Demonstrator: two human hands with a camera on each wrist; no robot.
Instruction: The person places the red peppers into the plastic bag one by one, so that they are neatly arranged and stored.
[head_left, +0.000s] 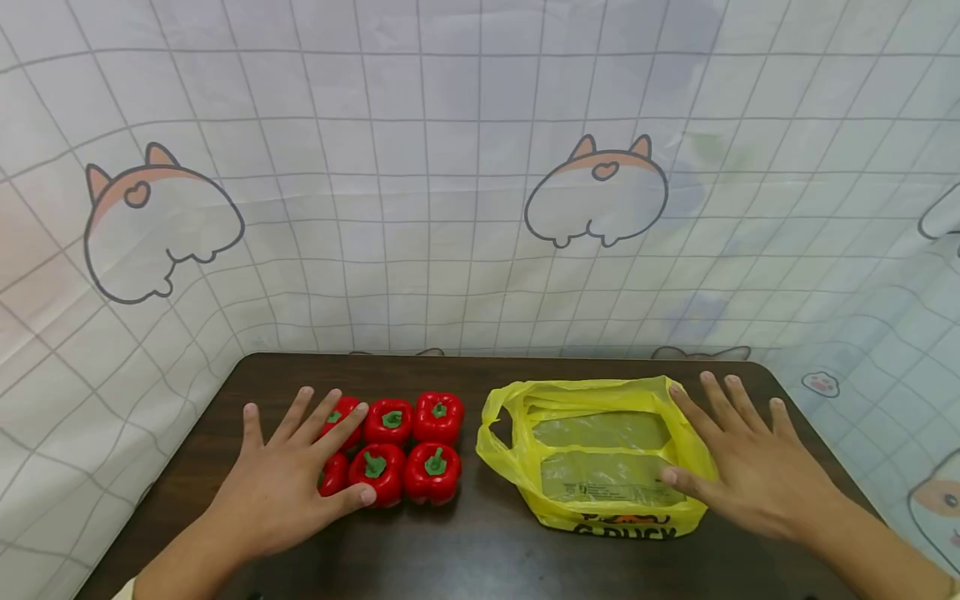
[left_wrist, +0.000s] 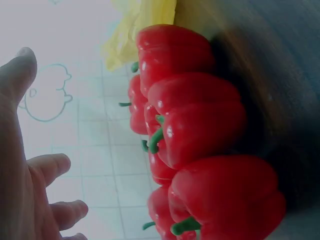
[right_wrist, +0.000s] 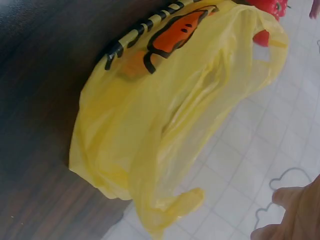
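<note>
Several red bell peppers (head_left: 435,472) with green stems stand in two rows on the left half of the table. My left hand (head_left: 288,475) is spread over the leftmost ones, fingers straight, partly hiding them; the left wrist view shows a gap between the hand and the peppers (left_wrist: 200,120). To the right of the peppers a yellow plastic bag (head_left: 555,504) stands with its mouth open, black lettering and an orange print on its front. My right hand (head_left: 757,467) hovers spread at the bag's right side, holding nothing; in the right wrist view its fingertips are apart from the bag (right_wrist: 125,130).
The dark brown table (head_left: 495,558) has rounded far corners. Behind it and along both sides hangs a white cloth (head_left: 450,208) with a grid pattern and cartoon corgis. One bag handle (head_left: 491,425) loops out toward the peppers.
</note>
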